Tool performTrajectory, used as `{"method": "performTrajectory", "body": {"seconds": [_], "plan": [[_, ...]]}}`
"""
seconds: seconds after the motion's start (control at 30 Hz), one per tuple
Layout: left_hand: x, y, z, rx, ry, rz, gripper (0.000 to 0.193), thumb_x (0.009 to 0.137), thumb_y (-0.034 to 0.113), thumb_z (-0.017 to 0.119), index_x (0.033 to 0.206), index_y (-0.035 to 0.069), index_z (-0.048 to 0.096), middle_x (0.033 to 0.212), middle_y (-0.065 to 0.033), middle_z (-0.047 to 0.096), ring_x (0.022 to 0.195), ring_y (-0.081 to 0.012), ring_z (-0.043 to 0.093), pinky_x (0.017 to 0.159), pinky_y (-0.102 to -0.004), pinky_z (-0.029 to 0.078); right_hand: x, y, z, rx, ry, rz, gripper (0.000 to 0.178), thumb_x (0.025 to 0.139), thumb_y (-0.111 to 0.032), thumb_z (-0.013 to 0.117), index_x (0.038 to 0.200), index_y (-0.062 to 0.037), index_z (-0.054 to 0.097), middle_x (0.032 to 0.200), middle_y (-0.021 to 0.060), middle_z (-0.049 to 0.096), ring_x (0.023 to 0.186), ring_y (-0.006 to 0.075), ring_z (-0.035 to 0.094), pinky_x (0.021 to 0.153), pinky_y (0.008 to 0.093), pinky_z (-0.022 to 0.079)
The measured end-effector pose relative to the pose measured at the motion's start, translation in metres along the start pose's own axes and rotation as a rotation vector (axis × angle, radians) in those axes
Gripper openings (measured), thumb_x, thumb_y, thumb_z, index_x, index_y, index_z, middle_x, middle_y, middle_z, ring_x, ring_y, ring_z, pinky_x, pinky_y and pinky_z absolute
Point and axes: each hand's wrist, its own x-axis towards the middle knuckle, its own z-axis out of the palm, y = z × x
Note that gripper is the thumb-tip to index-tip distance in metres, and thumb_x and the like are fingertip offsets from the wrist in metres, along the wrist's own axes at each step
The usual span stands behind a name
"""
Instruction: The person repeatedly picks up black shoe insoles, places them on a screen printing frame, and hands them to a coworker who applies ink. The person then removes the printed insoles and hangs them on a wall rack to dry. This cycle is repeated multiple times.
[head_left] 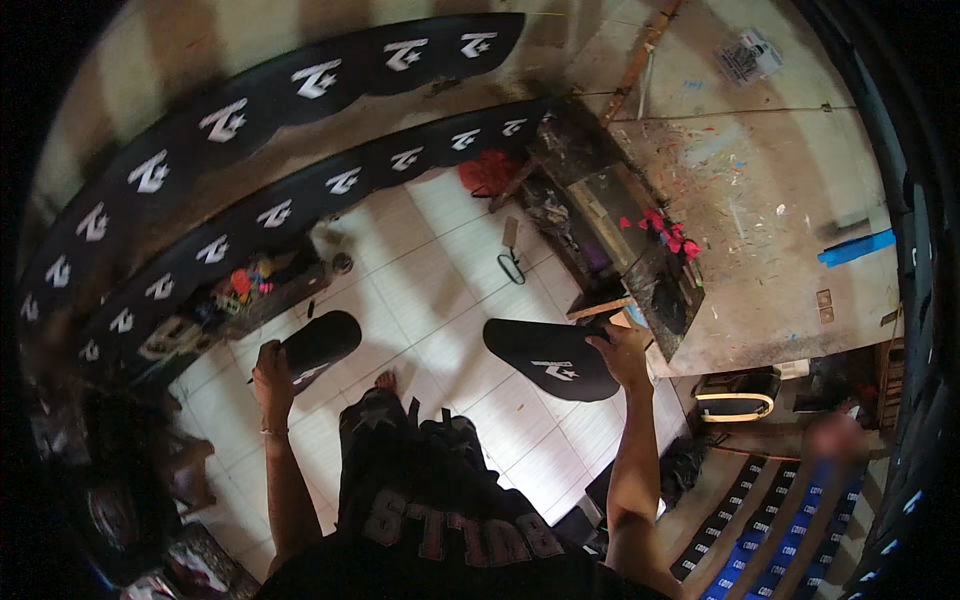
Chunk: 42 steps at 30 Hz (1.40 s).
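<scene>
My left hand [271, 378] is closed on the near left edge of a black cut piece [328, 345], flat and rounded, with a small white print near its lower edge. My right hand [624, 352] grips the upper right corner of a second black cut piece [535, 350], which bears a white star print. Both pieces look like fabric, though the material is hard to tell. They hang apart above the floor, one on each side of my body.
Long black strips with white star prints [225, 122] hang in two rows at the far left. A dark workbench [630, 240] with red scraps [685, 240] stands at right. White tiles [430, 270] cover the floor. Black and blue printed strips [770, 530] lie at lower right.
</scene>
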Motion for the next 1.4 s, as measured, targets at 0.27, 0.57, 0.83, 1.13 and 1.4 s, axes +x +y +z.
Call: {"method": "performTrajectory", "body": {"seconds": [0.27,0.57,0.83,1.13,1.4], "plan": [[0.086,0.015,0.106,0.019,0.039,-0.17,0.019,0.094,0.011,0.055,0.108,0.0,0.058,0.087,-0.0151,0.065,0.077,-0.0215,0.062,0.071,-0.0333,0.048,0.183,0.079,-0.072,0.198,0.103,0.149,0.016,0.082,-0.012,0.071,0.078,0.0032,0.068,0.065,-0.0011,0.057,0.062,0.0064,0.047,0.058,0.0273,0.041],[0.12,0.066,0.231,-0.029,0.276,-0.369,0.021,0.095,0.012,0.055,0.104,-0.006,0.057,0.09,-0.016,0.067,0.083,-0.0202,0.064,0.078,-0.0302,0.049,0.484,0.065,-0.184,0.811,0.276,0.01,0.024,0.086,-0.019,0.07,0.096,0.0023,0.067,0.083,0.0048,0.067,0.081,0.0122,0.062,0.073,0.0265,0.048],[0.14,0.114,0.284,0.093,0.385,-0.592,0.021,0.091,0.011,0.056,0.102,-0.006,0.061,0.092,-0.0201,0.067,0.086,-0.0269,0.066,0.08,-0.0347,0.051,0.754,0.063,-0.17,1.267,0.087,-0.319,0.031,0.09,-0.01,0.065,0.118,0.0037,0.06,0.118,0.0123,0.061,0.108,0.0181,0.056,0.095,0.0316,0.043],[0.196,0.139,0.346,0.148,0.443,-0.753,0.023,0.09,0.014,0.051,0.102,-0.003,0.062,0.093,-0.0243,0.065,0.088,-0.0396,0.063,0.079,-0.0435,0.048,0.892,0.077,-0.093,1.236,-0.149,-0.282,0.062,0.083,-0.016,0.071,0.139,-0.0088,0.047,0.132,0.0085,0.052,0.12,0.0227,0.049,0.104,0.0337,0.037],[0.205,0.234,0.382,0.229,0.536,-0.789,0.02,0.09,0.01,0.053,0.105,-0.002,0.061,0.095,-0.0217,0.067,0.09,-0.0342,0.065,0.079,-0.0417,0.049,0.936,0.093,-0.06,1.271,-0.197,-0.33,0.073,0.075,-0.01,0.078,0.141,-0.0086,0.045,0.144,0.007,0.044,0.113,0.0134,0.05,0.096,0.0257,0.038]]}}
